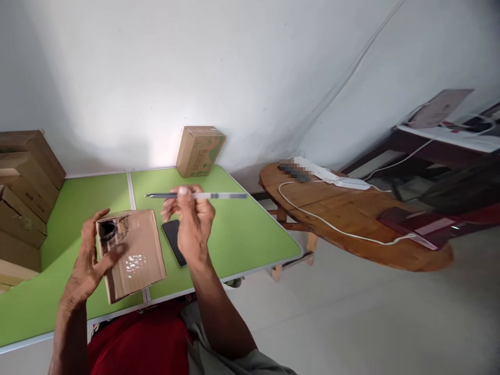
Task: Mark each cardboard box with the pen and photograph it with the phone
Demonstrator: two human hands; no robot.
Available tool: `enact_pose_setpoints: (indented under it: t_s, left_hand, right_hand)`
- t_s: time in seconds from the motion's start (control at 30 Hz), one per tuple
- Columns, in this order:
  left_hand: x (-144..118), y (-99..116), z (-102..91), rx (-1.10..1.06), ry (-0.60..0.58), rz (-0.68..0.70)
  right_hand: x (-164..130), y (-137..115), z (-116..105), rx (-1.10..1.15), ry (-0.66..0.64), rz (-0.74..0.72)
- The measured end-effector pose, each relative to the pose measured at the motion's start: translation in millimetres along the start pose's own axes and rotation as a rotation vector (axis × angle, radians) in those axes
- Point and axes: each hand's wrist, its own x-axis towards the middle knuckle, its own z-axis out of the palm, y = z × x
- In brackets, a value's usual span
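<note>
The left hand (89,260) is gripping a small brown cardboard box (130,253) above the green tabletop's (242,229) near edge; the right hand (191,219) is pinching a slim grey pen-like knife (195,196) just beside it, its long axis lying parallel to that edge.

Boxes I am holding: one small cardboard box (130,253)
Pens I am gripping: one pen (195,196)
Phones lying on my desk (242,229): one phone (174,241)
Boxes standing at the wall: one carton (200,150)
Boxes stacking at left: about four stacked cartons (23,187)
</note>
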Motion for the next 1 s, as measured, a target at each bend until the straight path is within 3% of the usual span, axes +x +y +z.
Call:
enact_pose_setpoints:
  t_s: [0.07,0.1,0.2,0.3,0.5,0.73,0.83,1.0]
  left_hand:
    - [1.3,-5.8,-5.8,-0.055,0.025,-0.037]
    - [2.1,-9.4,-8.7,-0.077,0.034,-0.040]
    - [4.0,-18.6,-14.8,-0.099,0.050,-0.016]
    - [4.2,-20.9,-16.4,-0.102,0.067,-0.010]
    - [4.4,-19.5,-15.9,-0.123,0.092,-0.022]
    - [6.9,-18.0,-13.4,-0.088,0.089,-0.012]
    - [8.1,-14.1,-11.8,-0.063,0.071,-0.017]
    - [11.3,-7.4,-6.3,-0.021,0.064,0.028]
  right_hand:
    - [15.1,15.9,-14.3,-0.294,0.090,0.000]
    - [19.9,24.9,-20.3,-0.524,0.047,0.050]
    - [16.4,52.7,-26.6,-1.090,-0.303,0.312]
    - [-7.9,76.9,-18.0,-1.201,-0.533,0.489]
    - [-45.1,98.6,-5.9,-1.314,-0.697,0.589]
    - [-49.9,85.1,-17.5,-1.340,-0.685,0.552]
    - [-50.6,70.1,-41.5,-1.382,-0.555,0.539]
    - [-51.1,63.0,-82.9,-1.402,-0.345,0.674]
